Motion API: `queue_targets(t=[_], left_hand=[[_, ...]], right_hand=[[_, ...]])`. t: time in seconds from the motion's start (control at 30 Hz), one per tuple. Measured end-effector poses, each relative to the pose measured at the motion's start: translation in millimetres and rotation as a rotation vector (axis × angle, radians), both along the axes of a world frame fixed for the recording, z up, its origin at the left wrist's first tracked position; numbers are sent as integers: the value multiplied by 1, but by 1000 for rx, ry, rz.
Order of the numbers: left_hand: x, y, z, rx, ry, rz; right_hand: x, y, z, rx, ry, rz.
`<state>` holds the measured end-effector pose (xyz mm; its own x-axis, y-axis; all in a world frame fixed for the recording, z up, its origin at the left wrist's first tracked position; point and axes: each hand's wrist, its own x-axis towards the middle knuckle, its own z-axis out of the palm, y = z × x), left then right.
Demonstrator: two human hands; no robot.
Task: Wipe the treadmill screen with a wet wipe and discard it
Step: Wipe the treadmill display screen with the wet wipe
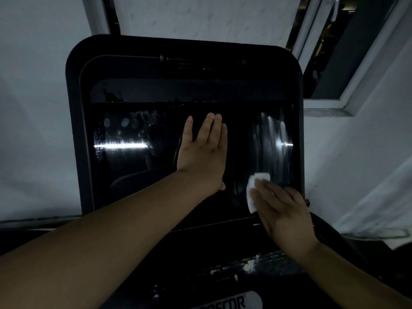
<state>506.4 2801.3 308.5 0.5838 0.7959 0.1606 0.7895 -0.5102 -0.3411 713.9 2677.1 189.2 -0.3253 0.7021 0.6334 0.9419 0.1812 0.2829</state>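
Note:
The black treadmill screen (138,175) fills the middle of the view, dark and glossy, with fingerprints at its upper left and wet streaks at its right side. My left hand (204,152) lies flat on the glass near the centre, fingers straight and pointing up. My right hand (283,212) presses a folded white wet wipe (253,192) against the lower right part of the screen with straight fingers. Most of the wipe is hidden under those fingers.
Below the screen runs the dark console (200,275) with white smudges and a partly visible logo plate. White walls surround the machine. A window frame (330,105) stands at the upper right, close to the screen's corner.

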Motion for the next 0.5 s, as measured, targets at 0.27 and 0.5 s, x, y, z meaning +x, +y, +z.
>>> queue_targets(t=[0.27,0.5], left_hand=[[2,-4,3,-18,-14,11],[30,-7,11,-17,-25,-53]], right_hand=[[10,87,109,122,-45,-43],[23,116,130,178,-42,-49]])
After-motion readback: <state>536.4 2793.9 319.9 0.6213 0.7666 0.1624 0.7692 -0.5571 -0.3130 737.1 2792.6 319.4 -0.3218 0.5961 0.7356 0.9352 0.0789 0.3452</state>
